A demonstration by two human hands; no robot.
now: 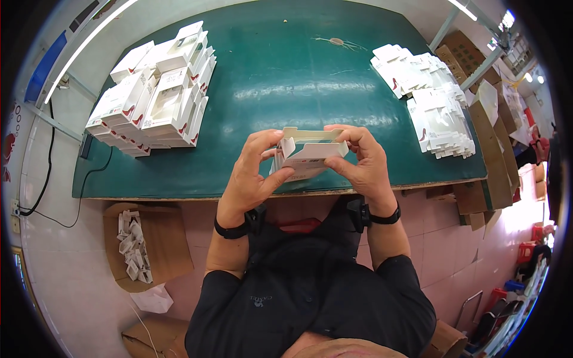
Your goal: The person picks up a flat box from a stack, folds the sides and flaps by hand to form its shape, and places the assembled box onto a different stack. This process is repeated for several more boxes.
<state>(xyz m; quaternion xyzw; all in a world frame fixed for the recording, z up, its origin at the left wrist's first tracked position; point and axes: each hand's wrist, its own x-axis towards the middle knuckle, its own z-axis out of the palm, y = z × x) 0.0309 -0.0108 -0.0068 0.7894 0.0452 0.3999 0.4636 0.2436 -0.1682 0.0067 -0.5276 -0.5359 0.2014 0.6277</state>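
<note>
Box [307,167]: smooth paperboard, low sheen. Tabletop [286,68]: smooth, glossy, reflects light. Carton [171,247]: matt cardboard. Shirt [310,307]: matt cloth. Floor [441,244]: glossy tile.

Left hand [253,170] and right hand [365,164] grip open-topped white carton [307,167] above near edge of green table [286,107]. Stacked white window boxes [158,92] left, flat white cartons [440,113] right. Near left, open cardboard box [172,244] contains white pieces [136,247].

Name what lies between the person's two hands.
A white carton, one end open, held by the left hand and right hand, as the head view shows.
</note>
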